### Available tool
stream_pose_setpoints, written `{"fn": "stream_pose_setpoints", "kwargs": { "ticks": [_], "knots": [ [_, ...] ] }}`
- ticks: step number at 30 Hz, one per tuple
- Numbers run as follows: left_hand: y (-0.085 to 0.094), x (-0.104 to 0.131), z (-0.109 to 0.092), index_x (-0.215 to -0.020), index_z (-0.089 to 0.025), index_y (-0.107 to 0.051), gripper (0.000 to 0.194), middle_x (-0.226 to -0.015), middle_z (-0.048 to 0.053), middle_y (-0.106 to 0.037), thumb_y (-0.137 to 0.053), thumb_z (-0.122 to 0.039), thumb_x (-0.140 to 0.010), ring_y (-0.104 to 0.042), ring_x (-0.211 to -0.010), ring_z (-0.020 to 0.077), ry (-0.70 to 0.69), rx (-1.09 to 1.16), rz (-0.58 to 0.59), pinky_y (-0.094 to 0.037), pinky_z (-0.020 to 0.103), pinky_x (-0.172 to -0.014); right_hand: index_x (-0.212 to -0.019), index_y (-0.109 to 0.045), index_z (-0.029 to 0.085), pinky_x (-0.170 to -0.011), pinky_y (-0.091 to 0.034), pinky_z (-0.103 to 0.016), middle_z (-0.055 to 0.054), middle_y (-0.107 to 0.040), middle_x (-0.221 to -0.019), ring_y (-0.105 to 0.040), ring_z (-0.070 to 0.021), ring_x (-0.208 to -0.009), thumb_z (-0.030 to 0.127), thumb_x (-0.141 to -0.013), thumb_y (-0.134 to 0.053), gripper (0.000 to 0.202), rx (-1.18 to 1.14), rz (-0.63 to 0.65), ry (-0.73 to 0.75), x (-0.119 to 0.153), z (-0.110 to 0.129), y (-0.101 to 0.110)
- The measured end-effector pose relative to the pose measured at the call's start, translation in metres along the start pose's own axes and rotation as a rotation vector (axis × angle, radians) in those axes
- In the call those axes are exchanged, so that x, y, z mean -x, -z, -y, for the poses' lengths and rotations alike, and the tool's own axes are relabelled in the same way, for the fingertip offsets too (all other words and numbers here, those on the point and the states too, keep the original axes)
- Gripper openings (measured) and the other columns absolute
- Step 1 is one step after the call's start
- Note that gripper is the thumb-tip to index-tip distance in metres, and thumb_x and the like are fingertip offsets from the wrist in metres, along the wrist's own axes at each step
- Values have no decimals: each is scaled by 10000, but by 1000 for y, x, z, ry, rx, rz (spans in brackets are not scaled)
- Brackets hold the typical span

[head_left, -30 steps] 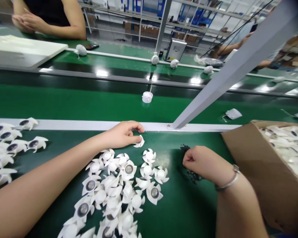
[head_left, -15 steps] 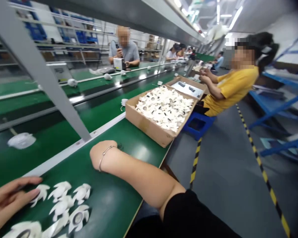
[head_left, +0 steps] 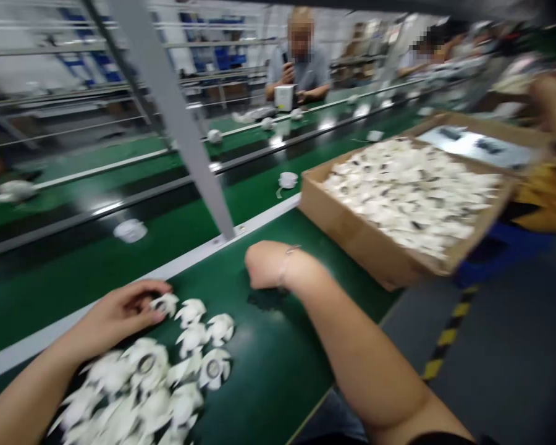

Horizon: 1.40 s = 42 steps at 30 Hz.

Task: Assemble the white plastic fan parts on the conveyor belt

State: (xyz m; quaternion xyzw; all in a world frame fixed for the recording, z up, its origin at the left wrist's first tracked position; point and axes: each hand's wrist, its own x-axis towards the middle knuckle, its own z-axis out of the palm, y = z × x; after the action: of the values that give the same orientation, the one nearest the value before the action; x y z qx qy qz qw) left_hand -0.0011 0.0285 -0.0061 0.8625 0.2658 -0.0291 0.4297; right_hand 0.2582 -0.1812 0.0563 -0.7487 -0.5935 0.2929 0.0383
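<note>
My left hand [head_left: 125, 312] is at the left of the green bench, thumb and fingers closed around a small white fan impeller [head_left: 165, 304]. Loose white impellers [head_left: 193, 339] lie close beside it, some showing a dark ring in the hub. A heap of more impellers [head_left: 139, 395] spreads in front of my left forearm. Farther right, my right hand [head_left: 267, 264] is curled with its knuckles up, just above a patch of small dark pieces [head_left: 269, 300] on the bench. Its fingertips are hidden, so what they hold cannot be made out.
A cardboard box [head_left: 343, 232] full of white impellers stands on the right of the bench. Behind the metal post [head_left: 189, 142] runs a conveyor carrying white parts [head_left: 130, 230]. One person [head_left: 301, 62] sits across the line; another's arm [head_left: 553, 105] shows at right.
The view has swung left and down, so the hands and box appear farther right and more of the impeller heap shows. My left hand still holds an impeller; my right hand stays curled low.
</note>
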Motion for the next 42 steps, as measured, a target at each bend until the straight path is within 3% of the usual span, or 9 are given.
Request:
{"fn": "stream_pose_setpoints", "kwargs": {
  "ticks": [3, 7, 14, 19, 24, 35, 42],
  "knots": [
    [-1, 1, -8, -1124, -224, -631, 459, -688, -41, -538, -773, -435, -742, -496, -635, 101, -12, 46, 10, -414, 204, -585, -631, -700, 145, -538, -455, -256, -69, -647, -593, -603, -171, -557, 105, -709, -550, 174, 33, -6, 23, 0, -17, 1],
    [-2, 0, -7, -1132, -188, -618, 466, -688, -46, -496, -765, -431, -763, -460, -620, 84, -8, 84, 29, -384, 185, -565, -556, -637, 193, -498, -421, -246, -20, -620, -576, -518, -126, -482, 135, -702, -564, 173, -78, 16, -130, 0, -27, -2],
    [-1, -2, -5, -1138, -177, -608, 490, -657, -60, -465, -776, -435, -757, -429, -579, 77, -13, 112, 56, -359, 181, -535, -655, -694, 167, -468, -351, -267, -60, -613, -598, -573, -173, -534, 77, -661, -568, 155, 179, 61, -181, -9, 0, -17],
    [-5, -1, -4, -1117, -186, -618, 473, -642, -65, -466, -781, -435, -749, -432, -563, 76, -23, 133, 30, -359, 184, -529, -849, -745, 133, -582, -430, -277, -131, -687, -772, -673, -251, -753, 67, -701, -594, 222, 259, 26, -253, -12, 20, -24],
    [-8, 1, -3, -1124, -182, -622, 485, -646, -59, -491, -785, -434, -743, -436, -547, 69, -12, 184, 10, -360, 174, -507, -945, -734, 135, -662, -480, -293, -166, -703, -924, -689, -273, -888, 62, -752, -582, 256, 328, 1, -331, -14, 33, -33],
    [-1, 9, 0, -1159, -185, -642, 572, -735, -35, -574, -835, -380, -658, -481, -530, 44, -82, 237, 122, -400, 146, -476, -850, -708, 151, -581, -409, -295, -148, -692, -887, -681, -270, -836, 104, -767, -546, 188, 428, -13, -347, -20, 30, -39],
    [4, 9, 6, -1162, -200, -657, 593, -777, -30, -591, -862, -321, -619, -561, -587, 64, -134, 296, 179, -476, 176, -551, -637, -533, 200, -507, -306, -294, -69, -623, -709, -554, -193, -626, 186, -783, -502, 149, 382, -21, -281, -24, 16, -41]
  ]
}}
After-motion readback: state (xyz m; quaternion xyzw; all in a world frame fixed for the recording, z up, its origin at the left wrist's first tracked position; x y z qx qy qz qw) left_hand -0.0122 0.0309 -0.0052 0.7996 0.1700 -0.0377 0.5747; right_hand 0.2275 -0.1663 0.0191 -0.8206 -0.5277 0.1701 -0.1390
